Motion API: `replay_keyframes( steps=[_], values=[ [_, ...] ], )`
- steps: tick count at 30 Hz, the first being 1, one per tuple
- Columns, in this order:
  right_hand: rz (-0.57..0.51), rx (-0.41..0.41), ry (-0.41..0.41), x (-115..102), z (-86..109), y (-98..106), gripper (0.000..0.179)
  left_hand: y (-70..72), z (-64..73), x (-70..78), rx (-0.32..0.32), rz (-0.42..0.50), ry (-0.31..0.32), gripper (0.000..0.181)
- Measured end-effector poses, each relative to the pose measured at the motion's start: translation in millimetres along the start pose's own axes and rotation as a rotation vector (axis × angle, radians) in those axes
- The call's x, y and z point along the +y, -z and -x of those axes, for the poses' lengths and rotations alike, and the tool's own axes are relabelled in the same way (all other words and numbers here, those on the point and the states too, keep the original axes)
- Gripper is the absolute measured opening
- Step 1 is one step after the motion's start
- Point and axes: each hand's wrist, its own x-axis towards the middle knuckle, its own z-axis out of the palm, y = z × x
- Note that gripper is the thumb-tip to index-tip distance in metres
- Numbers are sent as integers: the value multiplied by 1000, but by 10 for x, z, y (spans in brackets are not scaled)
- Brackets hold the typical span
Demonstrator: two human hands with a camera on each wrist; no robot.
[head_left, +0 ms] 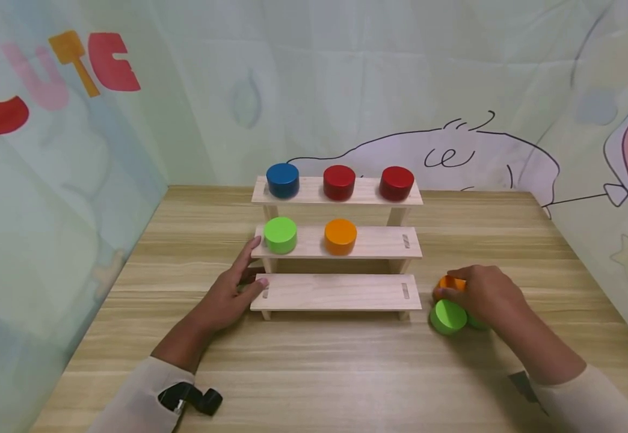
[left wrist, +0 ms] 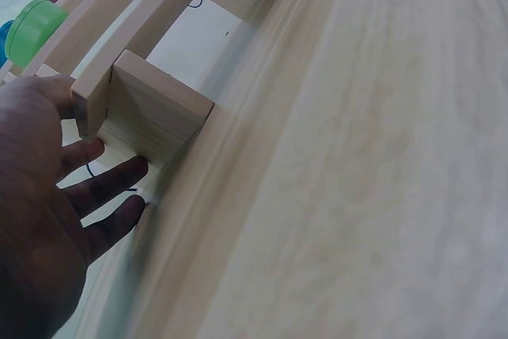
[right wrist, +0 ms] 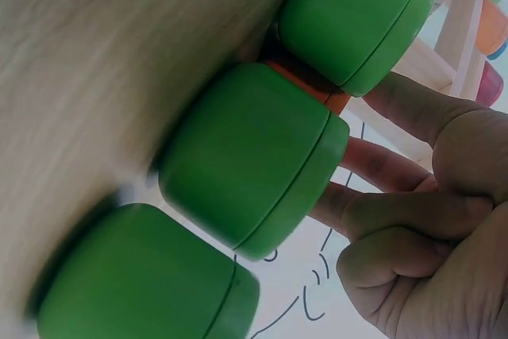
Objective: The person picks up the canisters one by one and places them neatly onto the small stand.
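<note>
Gripping: right hand, thumb and fingers clamped on orange cylinder, four o'clock of wooden stand, beside green cylinders; left hand, fingers apart, touching stand's eight o'clock end; red cylinder, twelve o'clock.

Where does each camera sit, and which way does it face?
Head: on the head, facing forward and down at the wooden rack; left hand, right hand and sleeves show.
Left wrist: worn there, facing the rack's end and tabletop; the left hand shows.
Right wrist: worn there, facing three green blocks and a partly hidden orange block; the right hand shows.
Shared: head and left wrist both show the left hand touching the rack.
</note>
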Motion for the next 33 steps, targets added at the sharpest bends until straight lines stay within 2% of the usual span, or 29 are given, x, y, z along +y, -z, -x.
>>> replay_keyframes(
  steps=[11, 25, 33],
  values=[
    [-11, -39, -29, -14, -29, -9, 69, 7, -17, 12, -4, -4, -6, 82],
    [-62, -10, 32, 67, -69, -34, 63, 10, -12, 16, -3, -2, 0, 82],
    [-208, 36, 52, 165, -89, 36, 63, 2, -2, 10, 0, 4, 0, 83]
  ],
)
